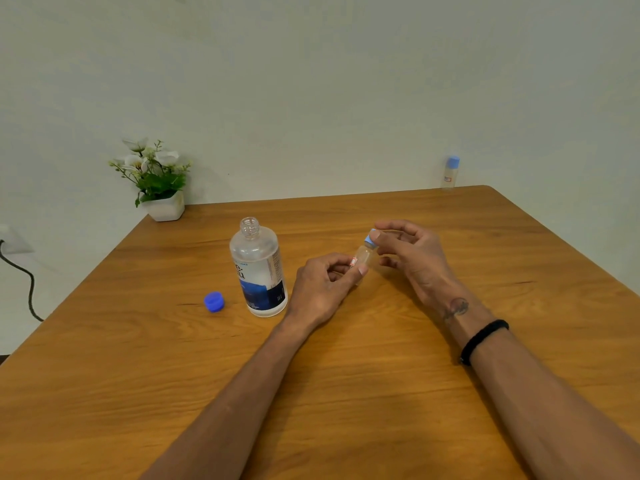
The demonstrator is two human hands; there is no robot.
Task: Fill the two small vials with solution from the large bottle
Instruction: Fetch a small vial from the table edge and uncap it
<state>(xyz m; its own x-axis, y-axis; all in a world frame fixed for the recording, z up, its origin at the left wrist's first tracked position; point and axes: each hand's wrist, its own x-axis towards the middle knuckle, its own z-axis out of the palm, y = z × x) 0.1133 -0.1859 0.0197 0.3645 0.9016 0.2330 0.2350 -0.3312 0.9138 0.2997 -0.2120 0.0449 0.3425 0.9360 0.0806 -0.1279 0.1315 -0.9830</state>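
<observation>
The large clear bottle (258, 268) with a blue label stands upright and uncapped on the wooden table (346, 375), left of centre. Its blue cap (214, 302) lies on the table to its left. My left hand (323, 289) grips the body of a small clear vial (364, 256), tilted above the table. My right hand (412, 252) pinches that vial's light-blue cap (371, 236) with thumb and fingertips. A second small vial (450, 173) with a light-blue cap stands upright at the far right corner of the table.
A white pot with artificial flowers (157, 181) sits at the far left corner. A dark cable (24, 275) hangs beyond the table's left edge, and a pale wall runs behind the table.
</observation>
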